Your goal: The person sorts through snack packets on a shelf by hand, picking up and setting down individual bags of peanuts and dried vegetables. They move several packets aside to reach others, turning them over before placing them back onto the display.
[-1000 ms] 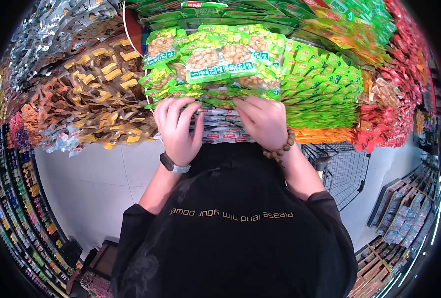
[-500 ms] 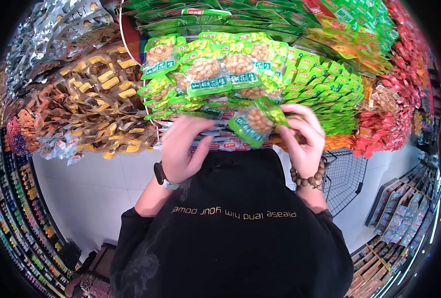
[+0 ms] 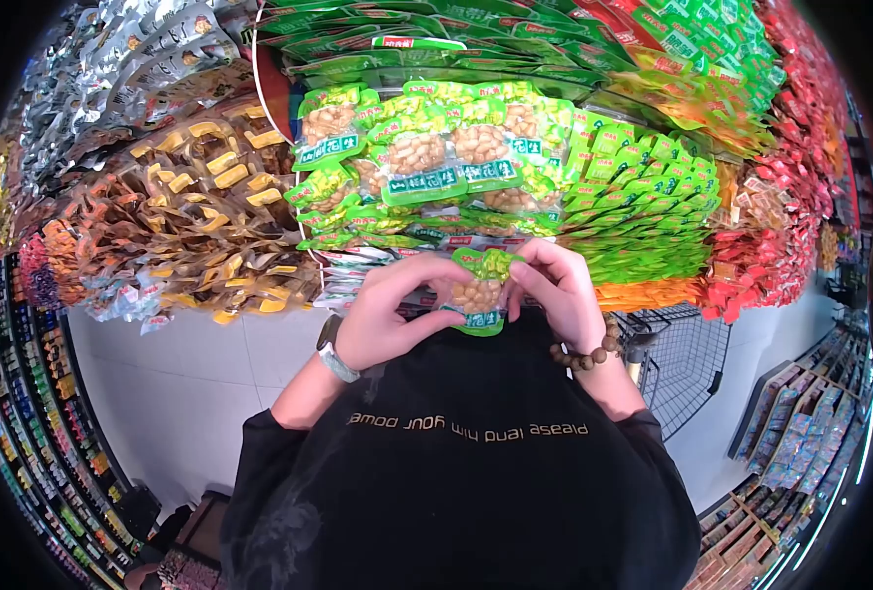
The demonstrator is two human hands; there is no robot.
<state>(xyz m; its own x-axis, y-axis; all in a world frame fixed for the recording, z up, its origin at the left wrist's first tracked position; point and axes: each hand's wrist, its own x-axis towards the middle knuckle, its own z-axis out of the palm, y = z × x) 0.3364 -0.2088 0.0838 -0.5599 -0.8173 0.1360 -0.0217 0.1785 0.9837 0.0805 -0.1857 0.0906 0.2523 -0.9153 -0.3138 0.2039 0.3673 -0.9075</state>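
black shirt nearest. ahead of it, small green peanut packet held upright between both hands: left hand pinching its left side, thumb in front; right hand gripping upper right edge, fingers curled. just beyond, heaped matching peanut packets; brown packets leftward; dark green packets farthest.

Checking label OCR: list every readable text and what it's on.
"please lend him your powe": black shirt, inverted in view; any last letter doesn't show.
"花生": held peanut pack, bottom band; rest of band unclear.
"山_花生": displayed peanut packs; second character too blurred.
Too small or blurred: red brand marks on the green packs, lettering on the silver packs, red packs and background shelves.
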